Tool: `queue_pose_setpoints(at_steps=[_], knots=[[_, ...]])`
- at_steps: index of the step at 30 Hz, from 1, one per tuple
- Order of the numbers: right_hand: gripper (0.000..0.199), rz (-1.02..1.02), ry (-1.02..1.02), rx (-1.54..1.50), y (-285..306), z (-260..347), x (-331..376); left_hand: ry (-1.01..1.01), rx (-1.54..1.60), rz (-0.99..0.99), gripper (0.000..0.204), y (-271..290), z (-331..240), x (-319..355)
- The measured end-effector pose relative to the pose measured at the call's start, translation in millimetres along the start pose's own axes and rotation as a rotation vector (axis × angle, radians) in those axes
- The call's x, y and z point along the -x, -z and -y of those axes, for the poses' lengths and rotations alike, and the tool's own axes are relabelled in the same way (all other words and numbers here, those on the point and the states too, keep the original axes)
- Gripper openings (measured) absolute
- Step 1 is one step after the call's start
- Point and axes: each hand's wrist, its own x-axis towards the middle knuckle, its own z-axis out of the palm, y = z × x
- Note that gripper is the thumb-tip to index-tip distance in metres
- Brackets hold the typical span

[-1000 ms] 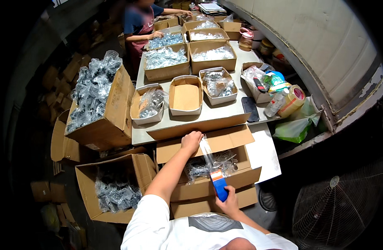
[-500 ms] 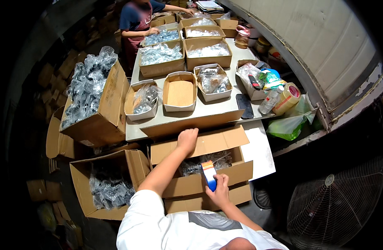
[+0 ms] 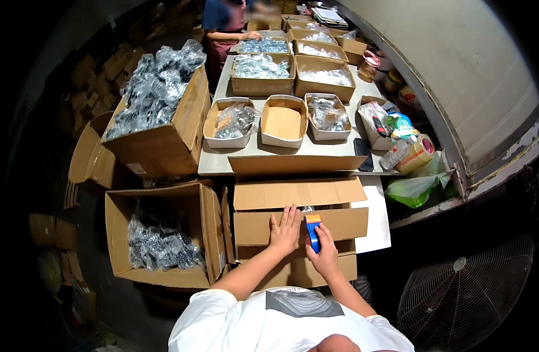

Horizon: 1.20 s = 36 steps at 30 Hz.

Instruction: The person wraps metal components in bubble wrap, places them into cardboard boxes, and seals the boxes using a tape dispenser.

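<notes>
In front of me is a cardboard box (image 3: pixel 263 227), its far and near inner flaps folded inward with a narrow gap between them. Through the gap a little clear plastic shows. My left hand (image 3: pixel 286 230) lies flat on the near flap, fingers stretched toward the gap. In my right hand (image 3: pixel 323 251) is a blue tape dispenser (image 3: pixel 313 236) with an orange front end, held over the right half of the near flap. Another long flap (image 3: pixel 296 165) stands raised at the box's far side.
To the left an open carton (image 3: pixel 118 234) holds bubble-wrapped items; a taller full carton (image 3: pixel 190 126) stands behind it. Small trays (image 3: pixel 283 142) and a phone (image 3: pixel 363 154) lie on the table. A person (image 3: pixel 222 35) works at far left. A large fan (image 3: pixel 460 265) stands right.
My left hand came down from the far flap onto the near flap, which has folded inward and narrowed the opening. The tape dispenser moved slightly right. The whole view has shifted.
</notes>
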Motion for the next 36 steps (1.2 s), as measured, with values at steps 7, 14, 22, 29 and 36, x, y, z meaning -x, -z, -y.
queue_pose_setpoints(at_steps=[7,14,22,29,36], knots=[[0.051,0.03,-0.068,0.012,-7,16,3,0.0,0.082,0.057,0.113,4,6,-10],[0.052,0.056,-0.02,0.03,-15,-8,43,0.027,0.146,0.096,0.113,9,10,-16],[0.033,0.344,-0.657,-0.298,-14,-26,13,-0.167,-0.234,-0.089,0.109,-6,28,-36],[0.021,0.364,-0.11,0.0,58,27,-54,-0.18,-0.004,-0.013,0.086,-34,2,-23],[0.038,0.484,0.35,0.623,-32,-45,-131,-0.001,0.032,-0.271,0.06,-80,5,4]])
